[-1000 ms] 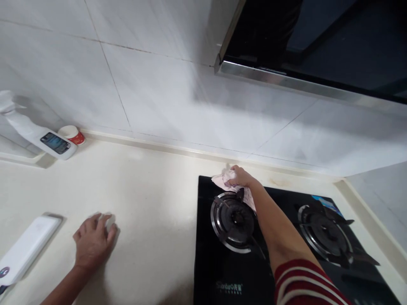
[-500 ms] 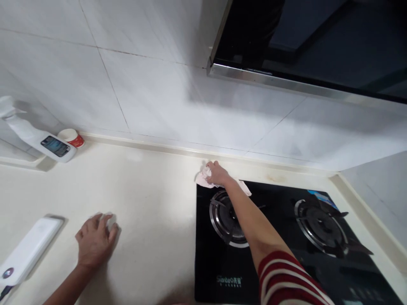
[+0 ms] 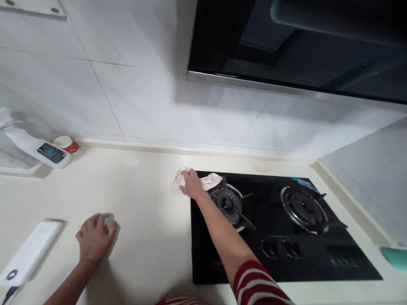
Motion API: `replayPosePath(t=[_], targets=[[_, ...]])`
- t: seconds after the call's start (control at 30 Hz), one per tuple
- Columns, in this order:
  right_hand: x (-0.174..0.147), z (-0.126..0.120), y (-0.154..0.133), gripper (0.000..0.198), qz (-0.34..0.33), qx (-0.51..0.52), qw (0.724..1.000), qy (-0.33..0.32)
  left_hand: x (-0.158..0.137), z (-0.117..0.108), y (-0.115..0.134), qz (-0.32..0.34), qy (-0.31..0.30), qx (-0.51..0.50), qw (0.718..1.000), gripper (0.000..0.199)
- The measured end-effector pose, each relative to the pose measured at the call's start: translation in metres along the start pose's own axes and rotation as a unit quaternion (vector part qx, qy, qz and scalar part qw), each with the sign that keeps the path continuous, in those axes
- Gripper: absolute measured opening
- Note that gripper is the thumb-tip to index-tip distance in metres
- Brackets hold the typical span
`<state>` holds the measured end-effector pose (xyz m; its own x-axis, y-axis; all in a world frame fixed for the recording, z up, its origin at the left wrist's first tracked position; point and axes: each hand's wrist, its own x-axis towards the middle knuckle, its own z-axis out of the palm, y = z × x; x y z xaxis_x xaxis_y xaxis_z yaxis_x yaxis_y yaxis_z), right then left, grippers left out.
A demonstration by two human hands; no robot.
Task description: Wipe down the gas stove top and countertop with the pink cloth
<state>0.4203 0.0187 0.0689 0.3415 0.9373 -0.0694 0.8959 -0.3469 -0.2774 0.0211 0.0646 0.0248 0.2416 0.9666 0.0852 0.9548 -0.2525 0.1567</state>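
Since the earlier frames the right hand [image 3: 191,185] has slid its pale cloth [image 3: 203,182] leftward, off the burner to the back left corner of the black gas hob [image 3: 280,262], where hob meets cream table [image 3: 149,228]. The fingers are curled down on the cloth, pressing it flat. The left hand [image 3: 94,238] rests spread, palm down, on the table, near a white power bank [image 3: 30,253]. A spray bottle [image 3: 34,146] lies by the wall

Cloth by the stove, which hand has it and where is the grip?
The right hand presses the cloth down at its left end.
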Motion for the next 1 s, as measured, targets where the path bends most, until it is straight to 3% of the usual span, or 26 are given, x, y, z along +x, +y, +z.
replayPosePath(t=[0.13,0.27,0.8,0.9,1.0], targets=[[-0.025,0.019,-0.012,0.058,0.031,0.013,0.997,0.072,0.002,-0.001,0.000,-0.002,-0.008,-0.003,1.000,0.047],[-0.042,0.027,-0.013,0.059,0.012,0.041,0.994,0.097,0.003,-0.004,0.001,-0.008,-0.019,-0.008,1.000,0.047],[-0.125,0.033,-0.027,0.060,-0.056,0.128,0.988,0.070,0.005,-0.001,0.001,0.005,-0.016,-0.003,1.000,0.049],[-0.127,0.030,-0.032,0.062,-0.014,0.147,0.986,0.075,0.005,-0.002,0.002,0.004,-0.016,-0.004,1.000,0.049],[-0.119,0.024,-0.037,0.062,0.069,0.098,0.987,0.102,0.004,-0.006,0.004,0.001,-0.019,-0.009,1.000,0.048]])
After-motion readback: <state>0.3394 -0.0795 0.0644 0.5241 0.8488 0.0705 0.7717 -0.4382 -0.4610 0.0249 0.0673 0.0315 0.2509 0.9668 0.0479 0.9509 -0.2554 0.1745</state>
